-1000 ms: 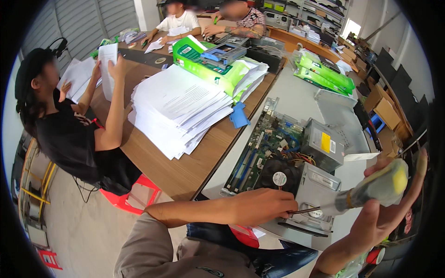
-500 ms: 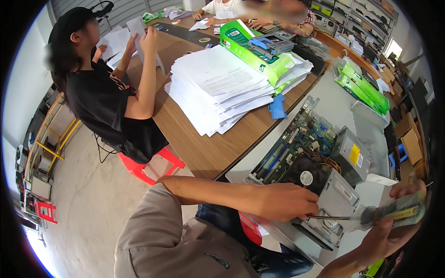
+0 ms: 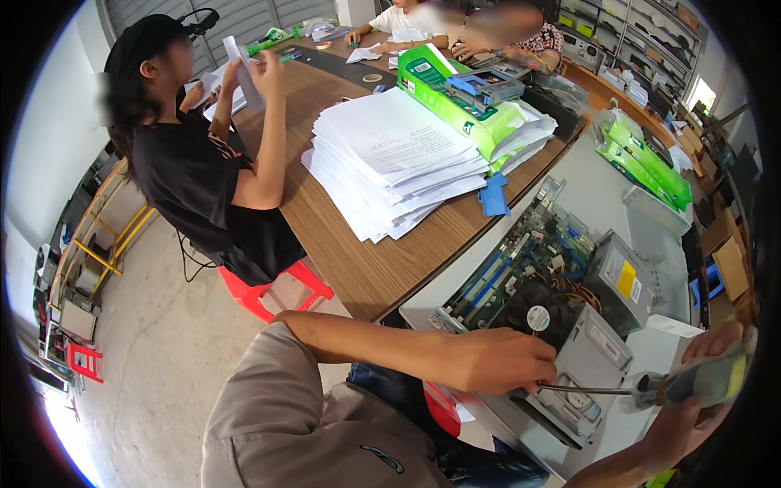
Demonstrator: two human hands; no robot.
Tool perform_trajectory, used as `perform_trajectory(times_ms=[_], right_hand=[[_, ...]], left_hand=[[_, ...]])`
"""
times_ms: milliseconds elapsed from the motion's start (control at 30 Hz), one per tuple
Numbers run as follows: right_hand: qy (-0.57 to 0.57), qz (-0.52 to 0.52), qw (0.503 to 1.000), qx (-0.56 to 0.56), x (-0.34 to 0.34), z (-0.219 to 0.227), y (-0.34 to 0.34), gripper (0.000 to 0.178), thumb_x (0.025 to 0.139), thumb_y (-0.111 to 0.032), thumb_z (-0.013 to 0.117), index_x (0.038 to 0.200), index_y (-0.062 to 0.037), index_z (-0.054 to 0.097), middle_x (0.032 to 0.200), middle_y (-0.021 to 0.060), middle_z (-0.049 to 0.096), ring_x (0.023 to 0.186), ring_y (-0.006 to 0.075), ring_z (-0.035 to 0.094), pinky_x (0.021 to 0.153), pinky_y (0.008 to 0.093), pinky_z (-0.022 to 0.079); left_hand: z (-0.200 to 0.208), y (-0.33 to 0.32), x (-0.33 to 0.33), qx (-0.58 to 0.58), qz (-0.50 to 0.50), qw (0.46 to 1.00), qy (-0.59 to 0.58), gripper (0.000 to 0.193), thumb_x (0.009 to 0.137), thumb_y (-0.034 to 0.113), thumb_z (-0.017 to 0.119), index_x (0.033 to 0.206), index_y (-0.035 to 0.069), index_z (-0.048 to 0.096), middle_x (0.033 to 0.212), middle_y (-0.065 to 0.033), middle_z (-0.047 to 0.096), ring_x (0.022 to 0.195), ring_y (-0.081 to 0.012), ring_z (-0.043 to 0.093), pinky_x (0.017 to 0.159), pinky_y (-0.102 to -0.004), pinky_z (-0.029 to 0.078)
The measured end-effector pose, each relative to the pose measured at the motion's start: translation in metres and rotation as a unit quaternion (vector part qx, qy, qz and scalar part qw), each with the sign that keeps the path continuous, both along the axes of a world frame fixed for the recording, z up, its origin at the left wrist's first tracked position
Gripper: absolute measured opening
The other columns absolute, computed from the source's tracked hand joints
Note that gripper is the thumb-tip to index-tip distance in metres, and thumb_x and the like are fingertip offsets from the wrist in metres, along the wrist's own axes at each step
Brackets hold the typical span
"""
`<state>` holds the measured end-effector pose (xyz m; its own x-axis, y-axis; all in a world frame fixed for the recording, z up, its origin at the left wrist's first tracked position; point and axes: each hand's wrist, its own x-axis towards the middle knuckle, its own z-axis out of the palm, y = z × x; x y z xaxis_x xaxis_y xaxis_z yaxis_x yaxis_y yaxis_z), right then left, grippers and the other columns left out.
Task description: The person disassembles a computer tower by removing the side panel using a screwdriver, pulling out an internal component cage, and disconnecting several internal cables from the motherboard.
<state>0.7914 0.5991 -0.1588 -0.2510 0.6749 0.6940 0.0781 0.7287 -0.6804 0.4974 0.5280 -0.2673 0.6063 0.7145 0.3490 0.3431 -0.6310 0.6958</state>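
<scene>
My right hand (image 3: 687, 423) grips the dark handle of a long screwdriver (image 3: 598, 390), which has clear plastic wrapped around it and a yellow part at its end. The fingers of my left hand (image 3: 504, 358) are pinched at the other end of its metal shaft, hiding the tip. Under the shaft, a silver drive (image 3: 598, 346) sits in an opened desktop computer case. Beside the drive are a black fan (image 3: 533, 313), a green motherboard (image 3: 529, 256) with blue slots, and a boxy power supply (image 3: 622, 281) with a yellow label.
A wooden table (image 3: 358, 276) carries a tall stack of paper (image 3: 399, 163), a green paper pack (image 3: 455, 106) and a blue plastic piece (image 3: 493, 195). At left, a person in black (image 3: 195, 179) sits on a red stool (image 3: 277, 289). Other people sit at the far end.
The screwdriver's handle has moved slightly to the right and turned in my right hand. My left hand stays at the shaft's end. The whole view has shifted a little.
</scene>
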Motion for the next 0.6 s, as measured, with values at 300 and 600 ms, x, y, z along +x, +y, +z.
perform_trajectory(times_ms=[300, 600], right_hand=[[0.107, 0.033, 0.993, -0.044, -0.049, 0.003, -0.013, 0.072, 0.092, -0.025, 0.062, 0.154, -0.0013, 0.034, 0.140, 0.0177, 0.050, 0.115, 0.0239, 0.055, 0.105, 0.0383, 0.042], [-0.056, -0.015, 0.998, 0.030, -0.047, 0.031, -0.014, 0.072, 0.091, -0.019, 0.072, 0.152, 0.0016, 0.039, 0.123, 0.0135, 0.062, 0.106, 0.0207, 0.065, 0.094, 0.0311, 0.051]], left_hand=[[0.006, -0.003, -0.005, -0.034, -0.005, 0.999, -0.029, 0.022, 0.092, 0.008, 0.067, 0.111, -0.003, 0.062, 0.101, -0.0176, 0.059, 0.092, -0.0389, 0.063, 0.076, -0.0460, 0.051], [-0.002, -0.009, 0.011, 0.097, 0.073, 0.993, -0.005, 0.027, 0.080, -0.004, 0.071, 0.106, -0.005, 0.064, 0.098, -0.0174, 0.062, 0.092, -0.0342, 0.064, 0.073, -0.0427, 0.054]])
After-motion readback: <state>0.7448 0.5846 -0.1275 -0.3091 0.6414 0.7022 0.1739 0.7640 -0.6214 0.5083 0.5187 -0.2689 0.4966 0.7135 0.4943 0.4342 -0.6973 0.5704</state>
